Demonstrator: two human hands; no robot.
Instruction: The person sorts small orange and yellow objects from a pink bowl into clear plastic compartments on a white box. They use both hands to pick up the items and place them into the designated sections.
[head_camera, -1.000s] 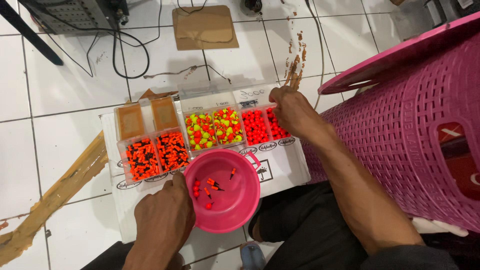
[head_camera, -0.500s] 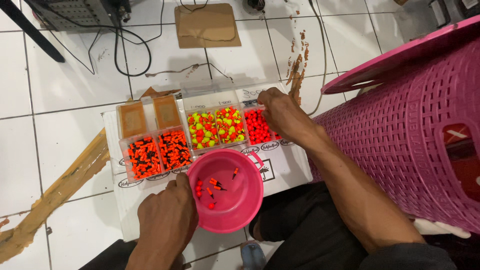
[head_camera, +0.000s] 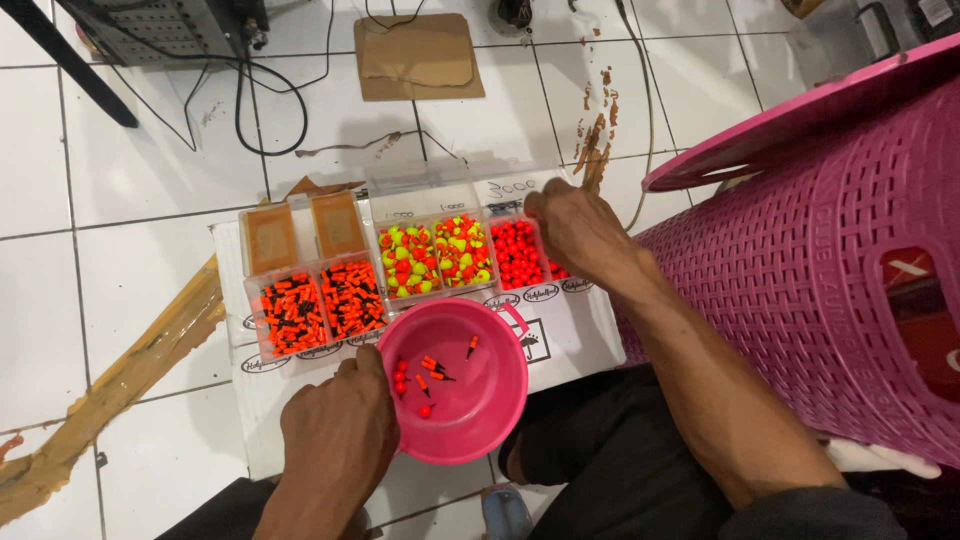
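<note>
Head view: left hand (head_camera: 335, 440) grips pink bowl (head_camera: 470, 430) rim, left side.

Glossy pink plastic bowl (head_camera: 470, 400), clear plastic compartment boxes (head_camera: 400, 265), perforated plastic basket (head_camera: 810, 280) right, glossy white tiles (head_camera: 130, 190).

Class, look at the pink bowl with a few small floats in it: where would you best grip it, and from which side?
Probably by the near-left rim of the pink bowl, coming from the person's side, as the left hand does. The rim is bare there; the compartment boxes crowd the far edge.
</note>
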